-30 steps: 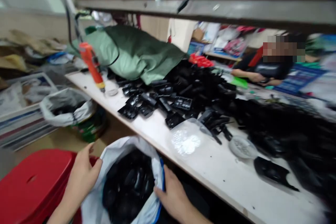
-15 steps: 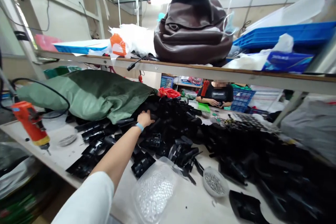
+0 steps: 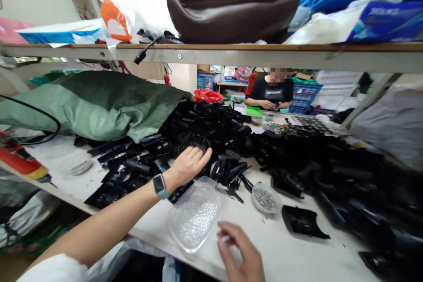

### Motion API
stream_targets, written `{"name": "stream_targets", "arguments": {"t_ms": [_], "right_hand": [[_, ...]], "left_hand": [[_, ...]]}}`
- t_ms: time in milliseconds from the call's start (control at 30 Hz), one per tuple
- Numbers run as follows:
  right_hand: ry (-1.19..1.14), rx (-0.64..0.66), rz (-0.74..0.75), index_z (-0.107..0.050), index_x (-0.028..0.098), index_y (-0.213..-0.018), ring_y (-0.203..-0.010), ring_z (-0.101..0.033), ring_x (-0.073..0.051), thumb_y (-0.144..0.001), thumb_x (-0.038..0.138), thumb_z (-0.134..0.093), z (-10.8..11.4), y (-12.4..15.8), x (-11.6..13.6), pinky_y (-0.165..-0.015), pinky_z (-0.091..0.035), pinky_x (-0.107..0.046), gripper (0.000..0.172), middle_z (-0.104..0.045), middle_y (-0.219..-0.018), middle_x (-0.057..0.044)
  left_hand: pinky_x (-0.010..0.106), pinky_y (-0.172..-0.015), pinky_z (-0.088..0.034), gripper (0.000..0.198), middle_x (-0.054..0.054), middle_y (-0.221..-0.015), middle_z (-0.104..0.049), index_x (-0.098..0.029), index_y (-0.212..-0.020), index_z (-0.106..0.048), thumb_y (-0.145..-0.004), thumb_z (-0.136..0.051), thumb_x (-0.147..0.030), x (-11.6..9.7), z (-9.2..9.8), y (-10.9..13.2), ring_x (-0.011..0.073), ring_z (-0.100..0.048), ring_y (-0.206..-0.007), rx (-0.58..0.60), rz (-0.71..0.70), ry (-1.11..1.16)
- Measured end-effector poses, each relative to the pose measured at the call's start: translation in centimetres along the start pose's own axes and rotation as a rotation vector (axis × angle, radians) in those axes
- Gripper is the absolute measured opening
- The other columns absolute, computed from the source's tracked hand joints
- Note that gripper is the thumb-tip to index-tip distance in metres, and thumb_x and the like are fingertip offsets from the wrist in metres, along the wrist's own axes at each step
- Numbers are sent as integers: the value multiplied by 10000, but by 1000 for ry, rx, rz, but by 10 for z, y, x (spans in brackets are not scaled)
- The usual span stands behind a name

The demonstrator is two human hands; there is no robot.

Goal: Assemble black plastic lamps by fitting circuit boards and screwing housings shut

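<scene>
My left hand (image 3: 190, 165), with a watch on its wrist, reaches over the front of a heap of black plastic parts (image 3: 228, 123). Its fingers are closed on a black plastic part (image 3: 197, 142). Low in the view, my right hand (image 3: 241, 251) hovers over the white table, thumb and forefinger apart with nothing between them. Just left of it stands a clear plastic tub (image 3: 194, 218) of small transparent pieces. Beyond the right hand sits a round dish (image 3: 265, 198) of small metal pieces, probably screws. A curved black part (image 3: 303, 221) lies to its right.
A shelf (image 3: 211, 55) crosses above the table, bearing a brown bag (image 3: 231, 9). A green sack (image 3: 99, 110) covers the back left. An orange power screwdriver (image 3: 20, 158) hangs at the left edge. Across the table sits another person (image 3: 271, 90).
My left hand has come back from the heap toward me and right, now with a black plastic part. My right hand has entered from below. The view has tilted down.
</scene>
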State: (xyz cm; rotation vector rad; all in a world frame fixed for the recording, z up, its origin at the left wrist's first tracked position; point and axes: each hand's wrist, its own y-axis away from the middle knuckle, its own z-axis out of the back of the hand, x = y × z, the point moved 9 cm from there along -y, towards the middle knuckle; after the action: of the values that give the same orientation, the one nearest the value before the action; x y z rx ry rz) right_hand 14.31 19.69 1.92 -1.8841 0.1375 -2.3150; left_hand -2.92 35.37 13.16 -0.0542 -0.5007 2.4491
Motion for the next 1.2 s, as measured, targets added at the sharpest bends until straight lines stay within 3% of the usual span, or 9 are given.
{"name": "stream_targets", "arguments": {"t_ms": [133, 267, 433, 533, 633, 733, 933, 1067, 1200], "right_hand": [[-456, -12, -118, -484, 307, -1537, -1423, -542, -316, -995, 635, -506, 1, -38, 40, -1102, -544, -486, 634, -455, -1633, -93], [-500, 105, -248, -700, 259, -1249, -1230, -642, -270, -959, 572, -617, -12, -40, 39, -1071, -531, -396, 435, -709, -1285, -73], [-349, 469, -289, -734, 216, -946, -783, -647, -166, -920, 476, -718, -22, -9, 37, -752, -519, -265, 262, -710, -837, 1], [-214, 807, -164, -804, 218, -985, -876, -693, -193, -944, 410, -708, -36, 5, 60, -842, -517, -293, 219, -777, -931, -18], [-69, 756, -42, -804, 233, -1033, -900, -708, -198, -980, 421, -660, -41, -12, 68, -828, -515, -288, 243, -791, -970, -18], [246, 554, 99, -772, 217, -1065, -974, -692, -210, -1043, 414, -547, -44, -36, 57, -875, -491, -306, 300, -772, -1051, -58], [654, 623, 197, -706, 184, -844, -867, -638, -210, -1070, 382, -496, -50, -29, 17, -820, -467, -322, 367, -708, -871, -75], [681, 503, 195, -676, 194, -812, -834, -648, -219, -1063, 361, -493, -25, -34, 7, -794, -499, -335, 352, -696, -847, -72], [692, 176, 104, -610, 137, -1315, -852, -711, -236, -984, 303, -568, 8, -43, -5, -802, -579, -390, 373, -689, -1285, -173]], "left_hand": [[393, -787, -551, 463, 156, -1039, -745, -172, -1499, -512, -1054, -389, -142, -107, 41, 58, 257, -688, -912, -196, -337, 137], [410, -773, -607, 459, 154, -934, -767, -144, -1456, -539, -1003, -474, -113, -167, 67, 109, 277, -731, -880, -198, -451, 318], [620, -1100, -505, 672, 203, -1401, -675, -273, -1533, -521, -902, -748, -306, -118, 79, 152, 391, -617, -1319, -291, 168, 851], [538, -986, -582, 445, 169, -1309, -739, -262, -1327, -705, -927, -702, -457, -126, 9, 182, 345, -726, -1133, 129, 646, 1607], [442, -763, -625, 450, 152, -973, -810, -189, -1139, -746, -831, -773, -516, -173, -30, 210, 290, -773, -771, 439, 864, 2261], [373, -667, -608, 463, 186, -941, -808, -132, -1075, -756, -797, -817, -497, -157, -47, 237, 285, -770, -703, 232, 1136, 2324], [450, -771, -645, 390, 189, -928, -819, -93, -964, -803, -827, -758, -455, -69, -54, 288, 335, -778, -776, -369, 1631, 2082], [448, -790, -647, 332, 177, -945, -823, -85, -1011, -796, -900, -701, -384, -61, -63, 280, 318, -781, -776, -395, 1593, 2093], [421, -864, -632, 325, 166, -969, -828, -89, -1053, -800, -921, -709, -372, -80, -75, 269, 309, -790, -845, -290, 1523, 2144]]}}
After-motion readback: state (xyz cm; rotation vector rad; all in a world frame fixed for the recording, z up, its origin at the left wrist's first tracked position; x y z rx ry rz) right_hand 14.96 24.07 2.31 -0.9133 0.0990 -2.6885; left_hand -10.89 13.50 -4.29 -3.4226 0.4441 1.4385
